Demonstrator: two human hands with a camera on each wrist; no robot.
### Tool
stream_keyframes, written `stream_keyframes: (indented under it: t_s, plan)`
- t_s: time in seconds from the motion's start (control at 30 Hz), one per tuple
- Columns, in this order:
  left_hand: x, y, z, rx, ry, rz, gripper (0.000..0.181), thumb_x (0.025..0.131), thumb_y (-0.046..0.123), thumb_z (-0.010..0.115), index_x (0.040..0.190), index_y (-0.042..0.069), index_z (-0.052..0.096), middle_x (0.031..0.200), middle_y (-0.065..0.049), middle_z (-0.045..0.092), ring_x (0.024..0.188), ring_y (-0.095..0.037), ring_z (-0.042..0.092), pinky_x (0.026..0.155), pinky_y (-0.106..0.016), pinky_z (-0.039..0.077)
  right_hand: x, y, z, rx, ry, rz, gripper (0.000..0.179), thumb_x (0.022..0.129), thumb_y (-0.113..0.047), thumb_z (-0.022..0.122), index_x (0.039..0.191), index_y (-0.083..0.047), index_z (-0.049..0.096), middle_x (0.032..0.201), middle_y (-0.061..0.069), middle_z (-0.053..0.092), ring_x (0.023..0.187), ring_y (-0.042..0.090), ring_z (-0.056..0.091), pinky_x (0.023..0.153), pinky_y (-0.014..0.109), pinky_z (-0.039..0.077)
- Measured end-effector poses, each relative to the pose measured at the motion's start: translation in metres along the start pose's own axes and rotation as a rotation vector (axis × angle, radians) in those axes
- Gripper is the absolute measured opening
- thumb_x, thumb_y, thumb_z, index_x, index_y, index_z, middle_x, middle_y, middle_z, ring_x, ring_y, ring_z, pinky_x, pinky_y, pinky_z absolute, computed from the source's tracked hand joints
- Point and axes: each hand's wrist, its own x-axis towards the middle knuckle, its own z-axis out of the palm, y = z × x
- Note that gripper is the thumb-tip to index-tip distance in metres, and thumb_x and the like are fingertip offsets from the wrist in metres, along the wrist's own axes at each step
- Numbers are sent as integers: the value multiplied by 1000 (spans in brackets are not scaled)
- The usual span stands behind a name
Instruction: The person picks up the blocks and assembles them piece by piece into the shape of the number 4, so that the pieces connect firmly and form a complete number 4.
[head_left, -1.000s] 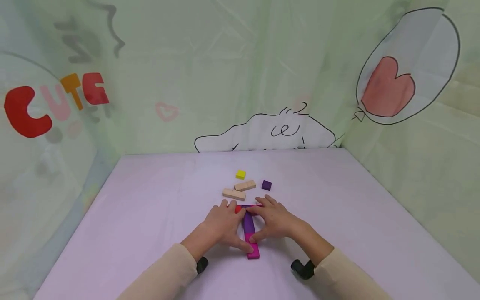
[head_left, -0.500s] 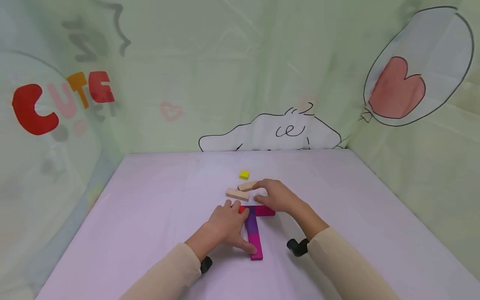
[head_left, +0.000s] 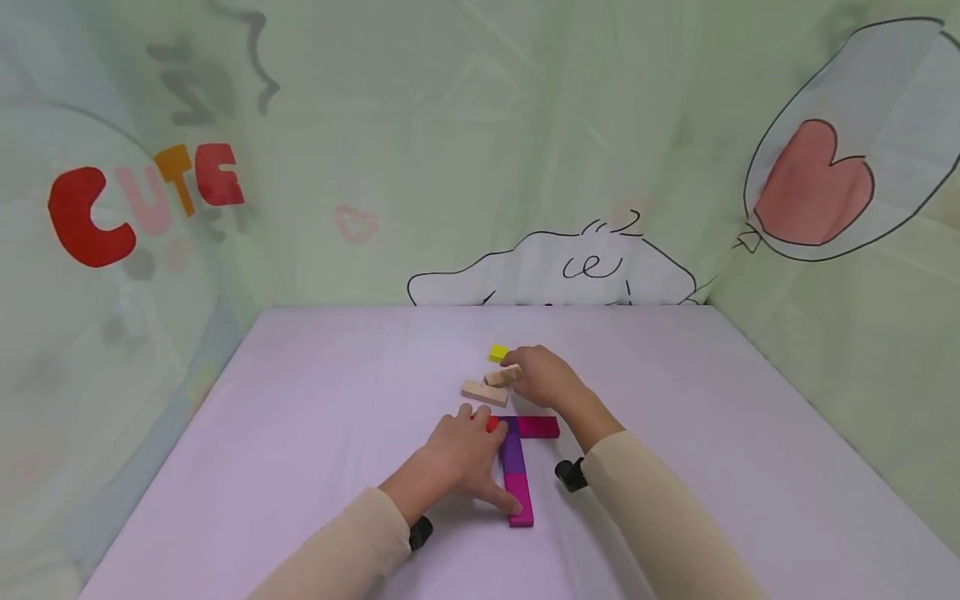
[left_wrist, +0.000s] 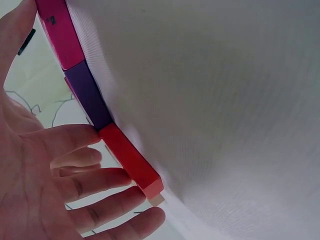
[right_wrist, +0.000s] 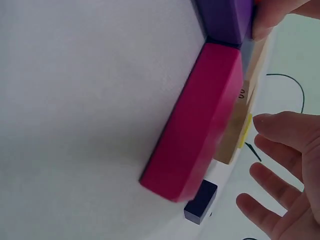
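Coloured blocks (head_left: 538,427) lie on a lilac table (head_left: 337,458); printed pale-green sheeting (head_left: 450,150) hangs behind.

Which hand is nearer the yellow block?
Right. The right grip is just beside the yellow block, contact unclear; the left grip is farther off, touching the red block.

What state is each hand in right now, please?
Left hand: open, touching the red block.
Right hand: open, near a wooden block; contact unclear.

The sleeves (head_left: 663,508) are beige, the wrist pieces (head_left: 571,476) black.
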Motion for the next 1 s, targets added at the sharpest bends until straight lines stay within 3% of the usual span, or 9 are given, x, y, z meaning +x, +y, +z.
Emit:
stream_keyframes:
  t_s: [0.53, 0.77, 1.0]
  plan:
    - [-1, -2, -3, -3, -6, -3, 107, 68, 86, 70, 153, 25, 51, 139, -4, 54, 127, -26, 51, 95, -40, 55, 22, 2, 16, -134, -9, -16, 39, 95, -9, 70, 134, -12, 69, 131, 11, 70, 127, 34, 60, 111, 54, 47]
    - [-2, 1, -7, 29, -13, 2, 107, 70, 87, 67, 153, 23, 50, 136, -5, 55, 124, -25, 52, 91, -37, 55, 16, 5, 10, -169, 15, -21, 33, 96, -10, 69, 129, -9, 71, 128, 12, 72, 122, 31, 64, 108, 51, 50]
    - [-3, 2, -9, 21, -31, -12, 106, 70, 87, 68, 154, 24, 49, 138, -5, 54, 126, -25, 52, 94, -37, 55, 10, 9, 3, -167, 46, 4, 28, 96, -8, 66, 123, -8, 71, 119, 11, 73, 104, 27, 65, 101, 48, 55]
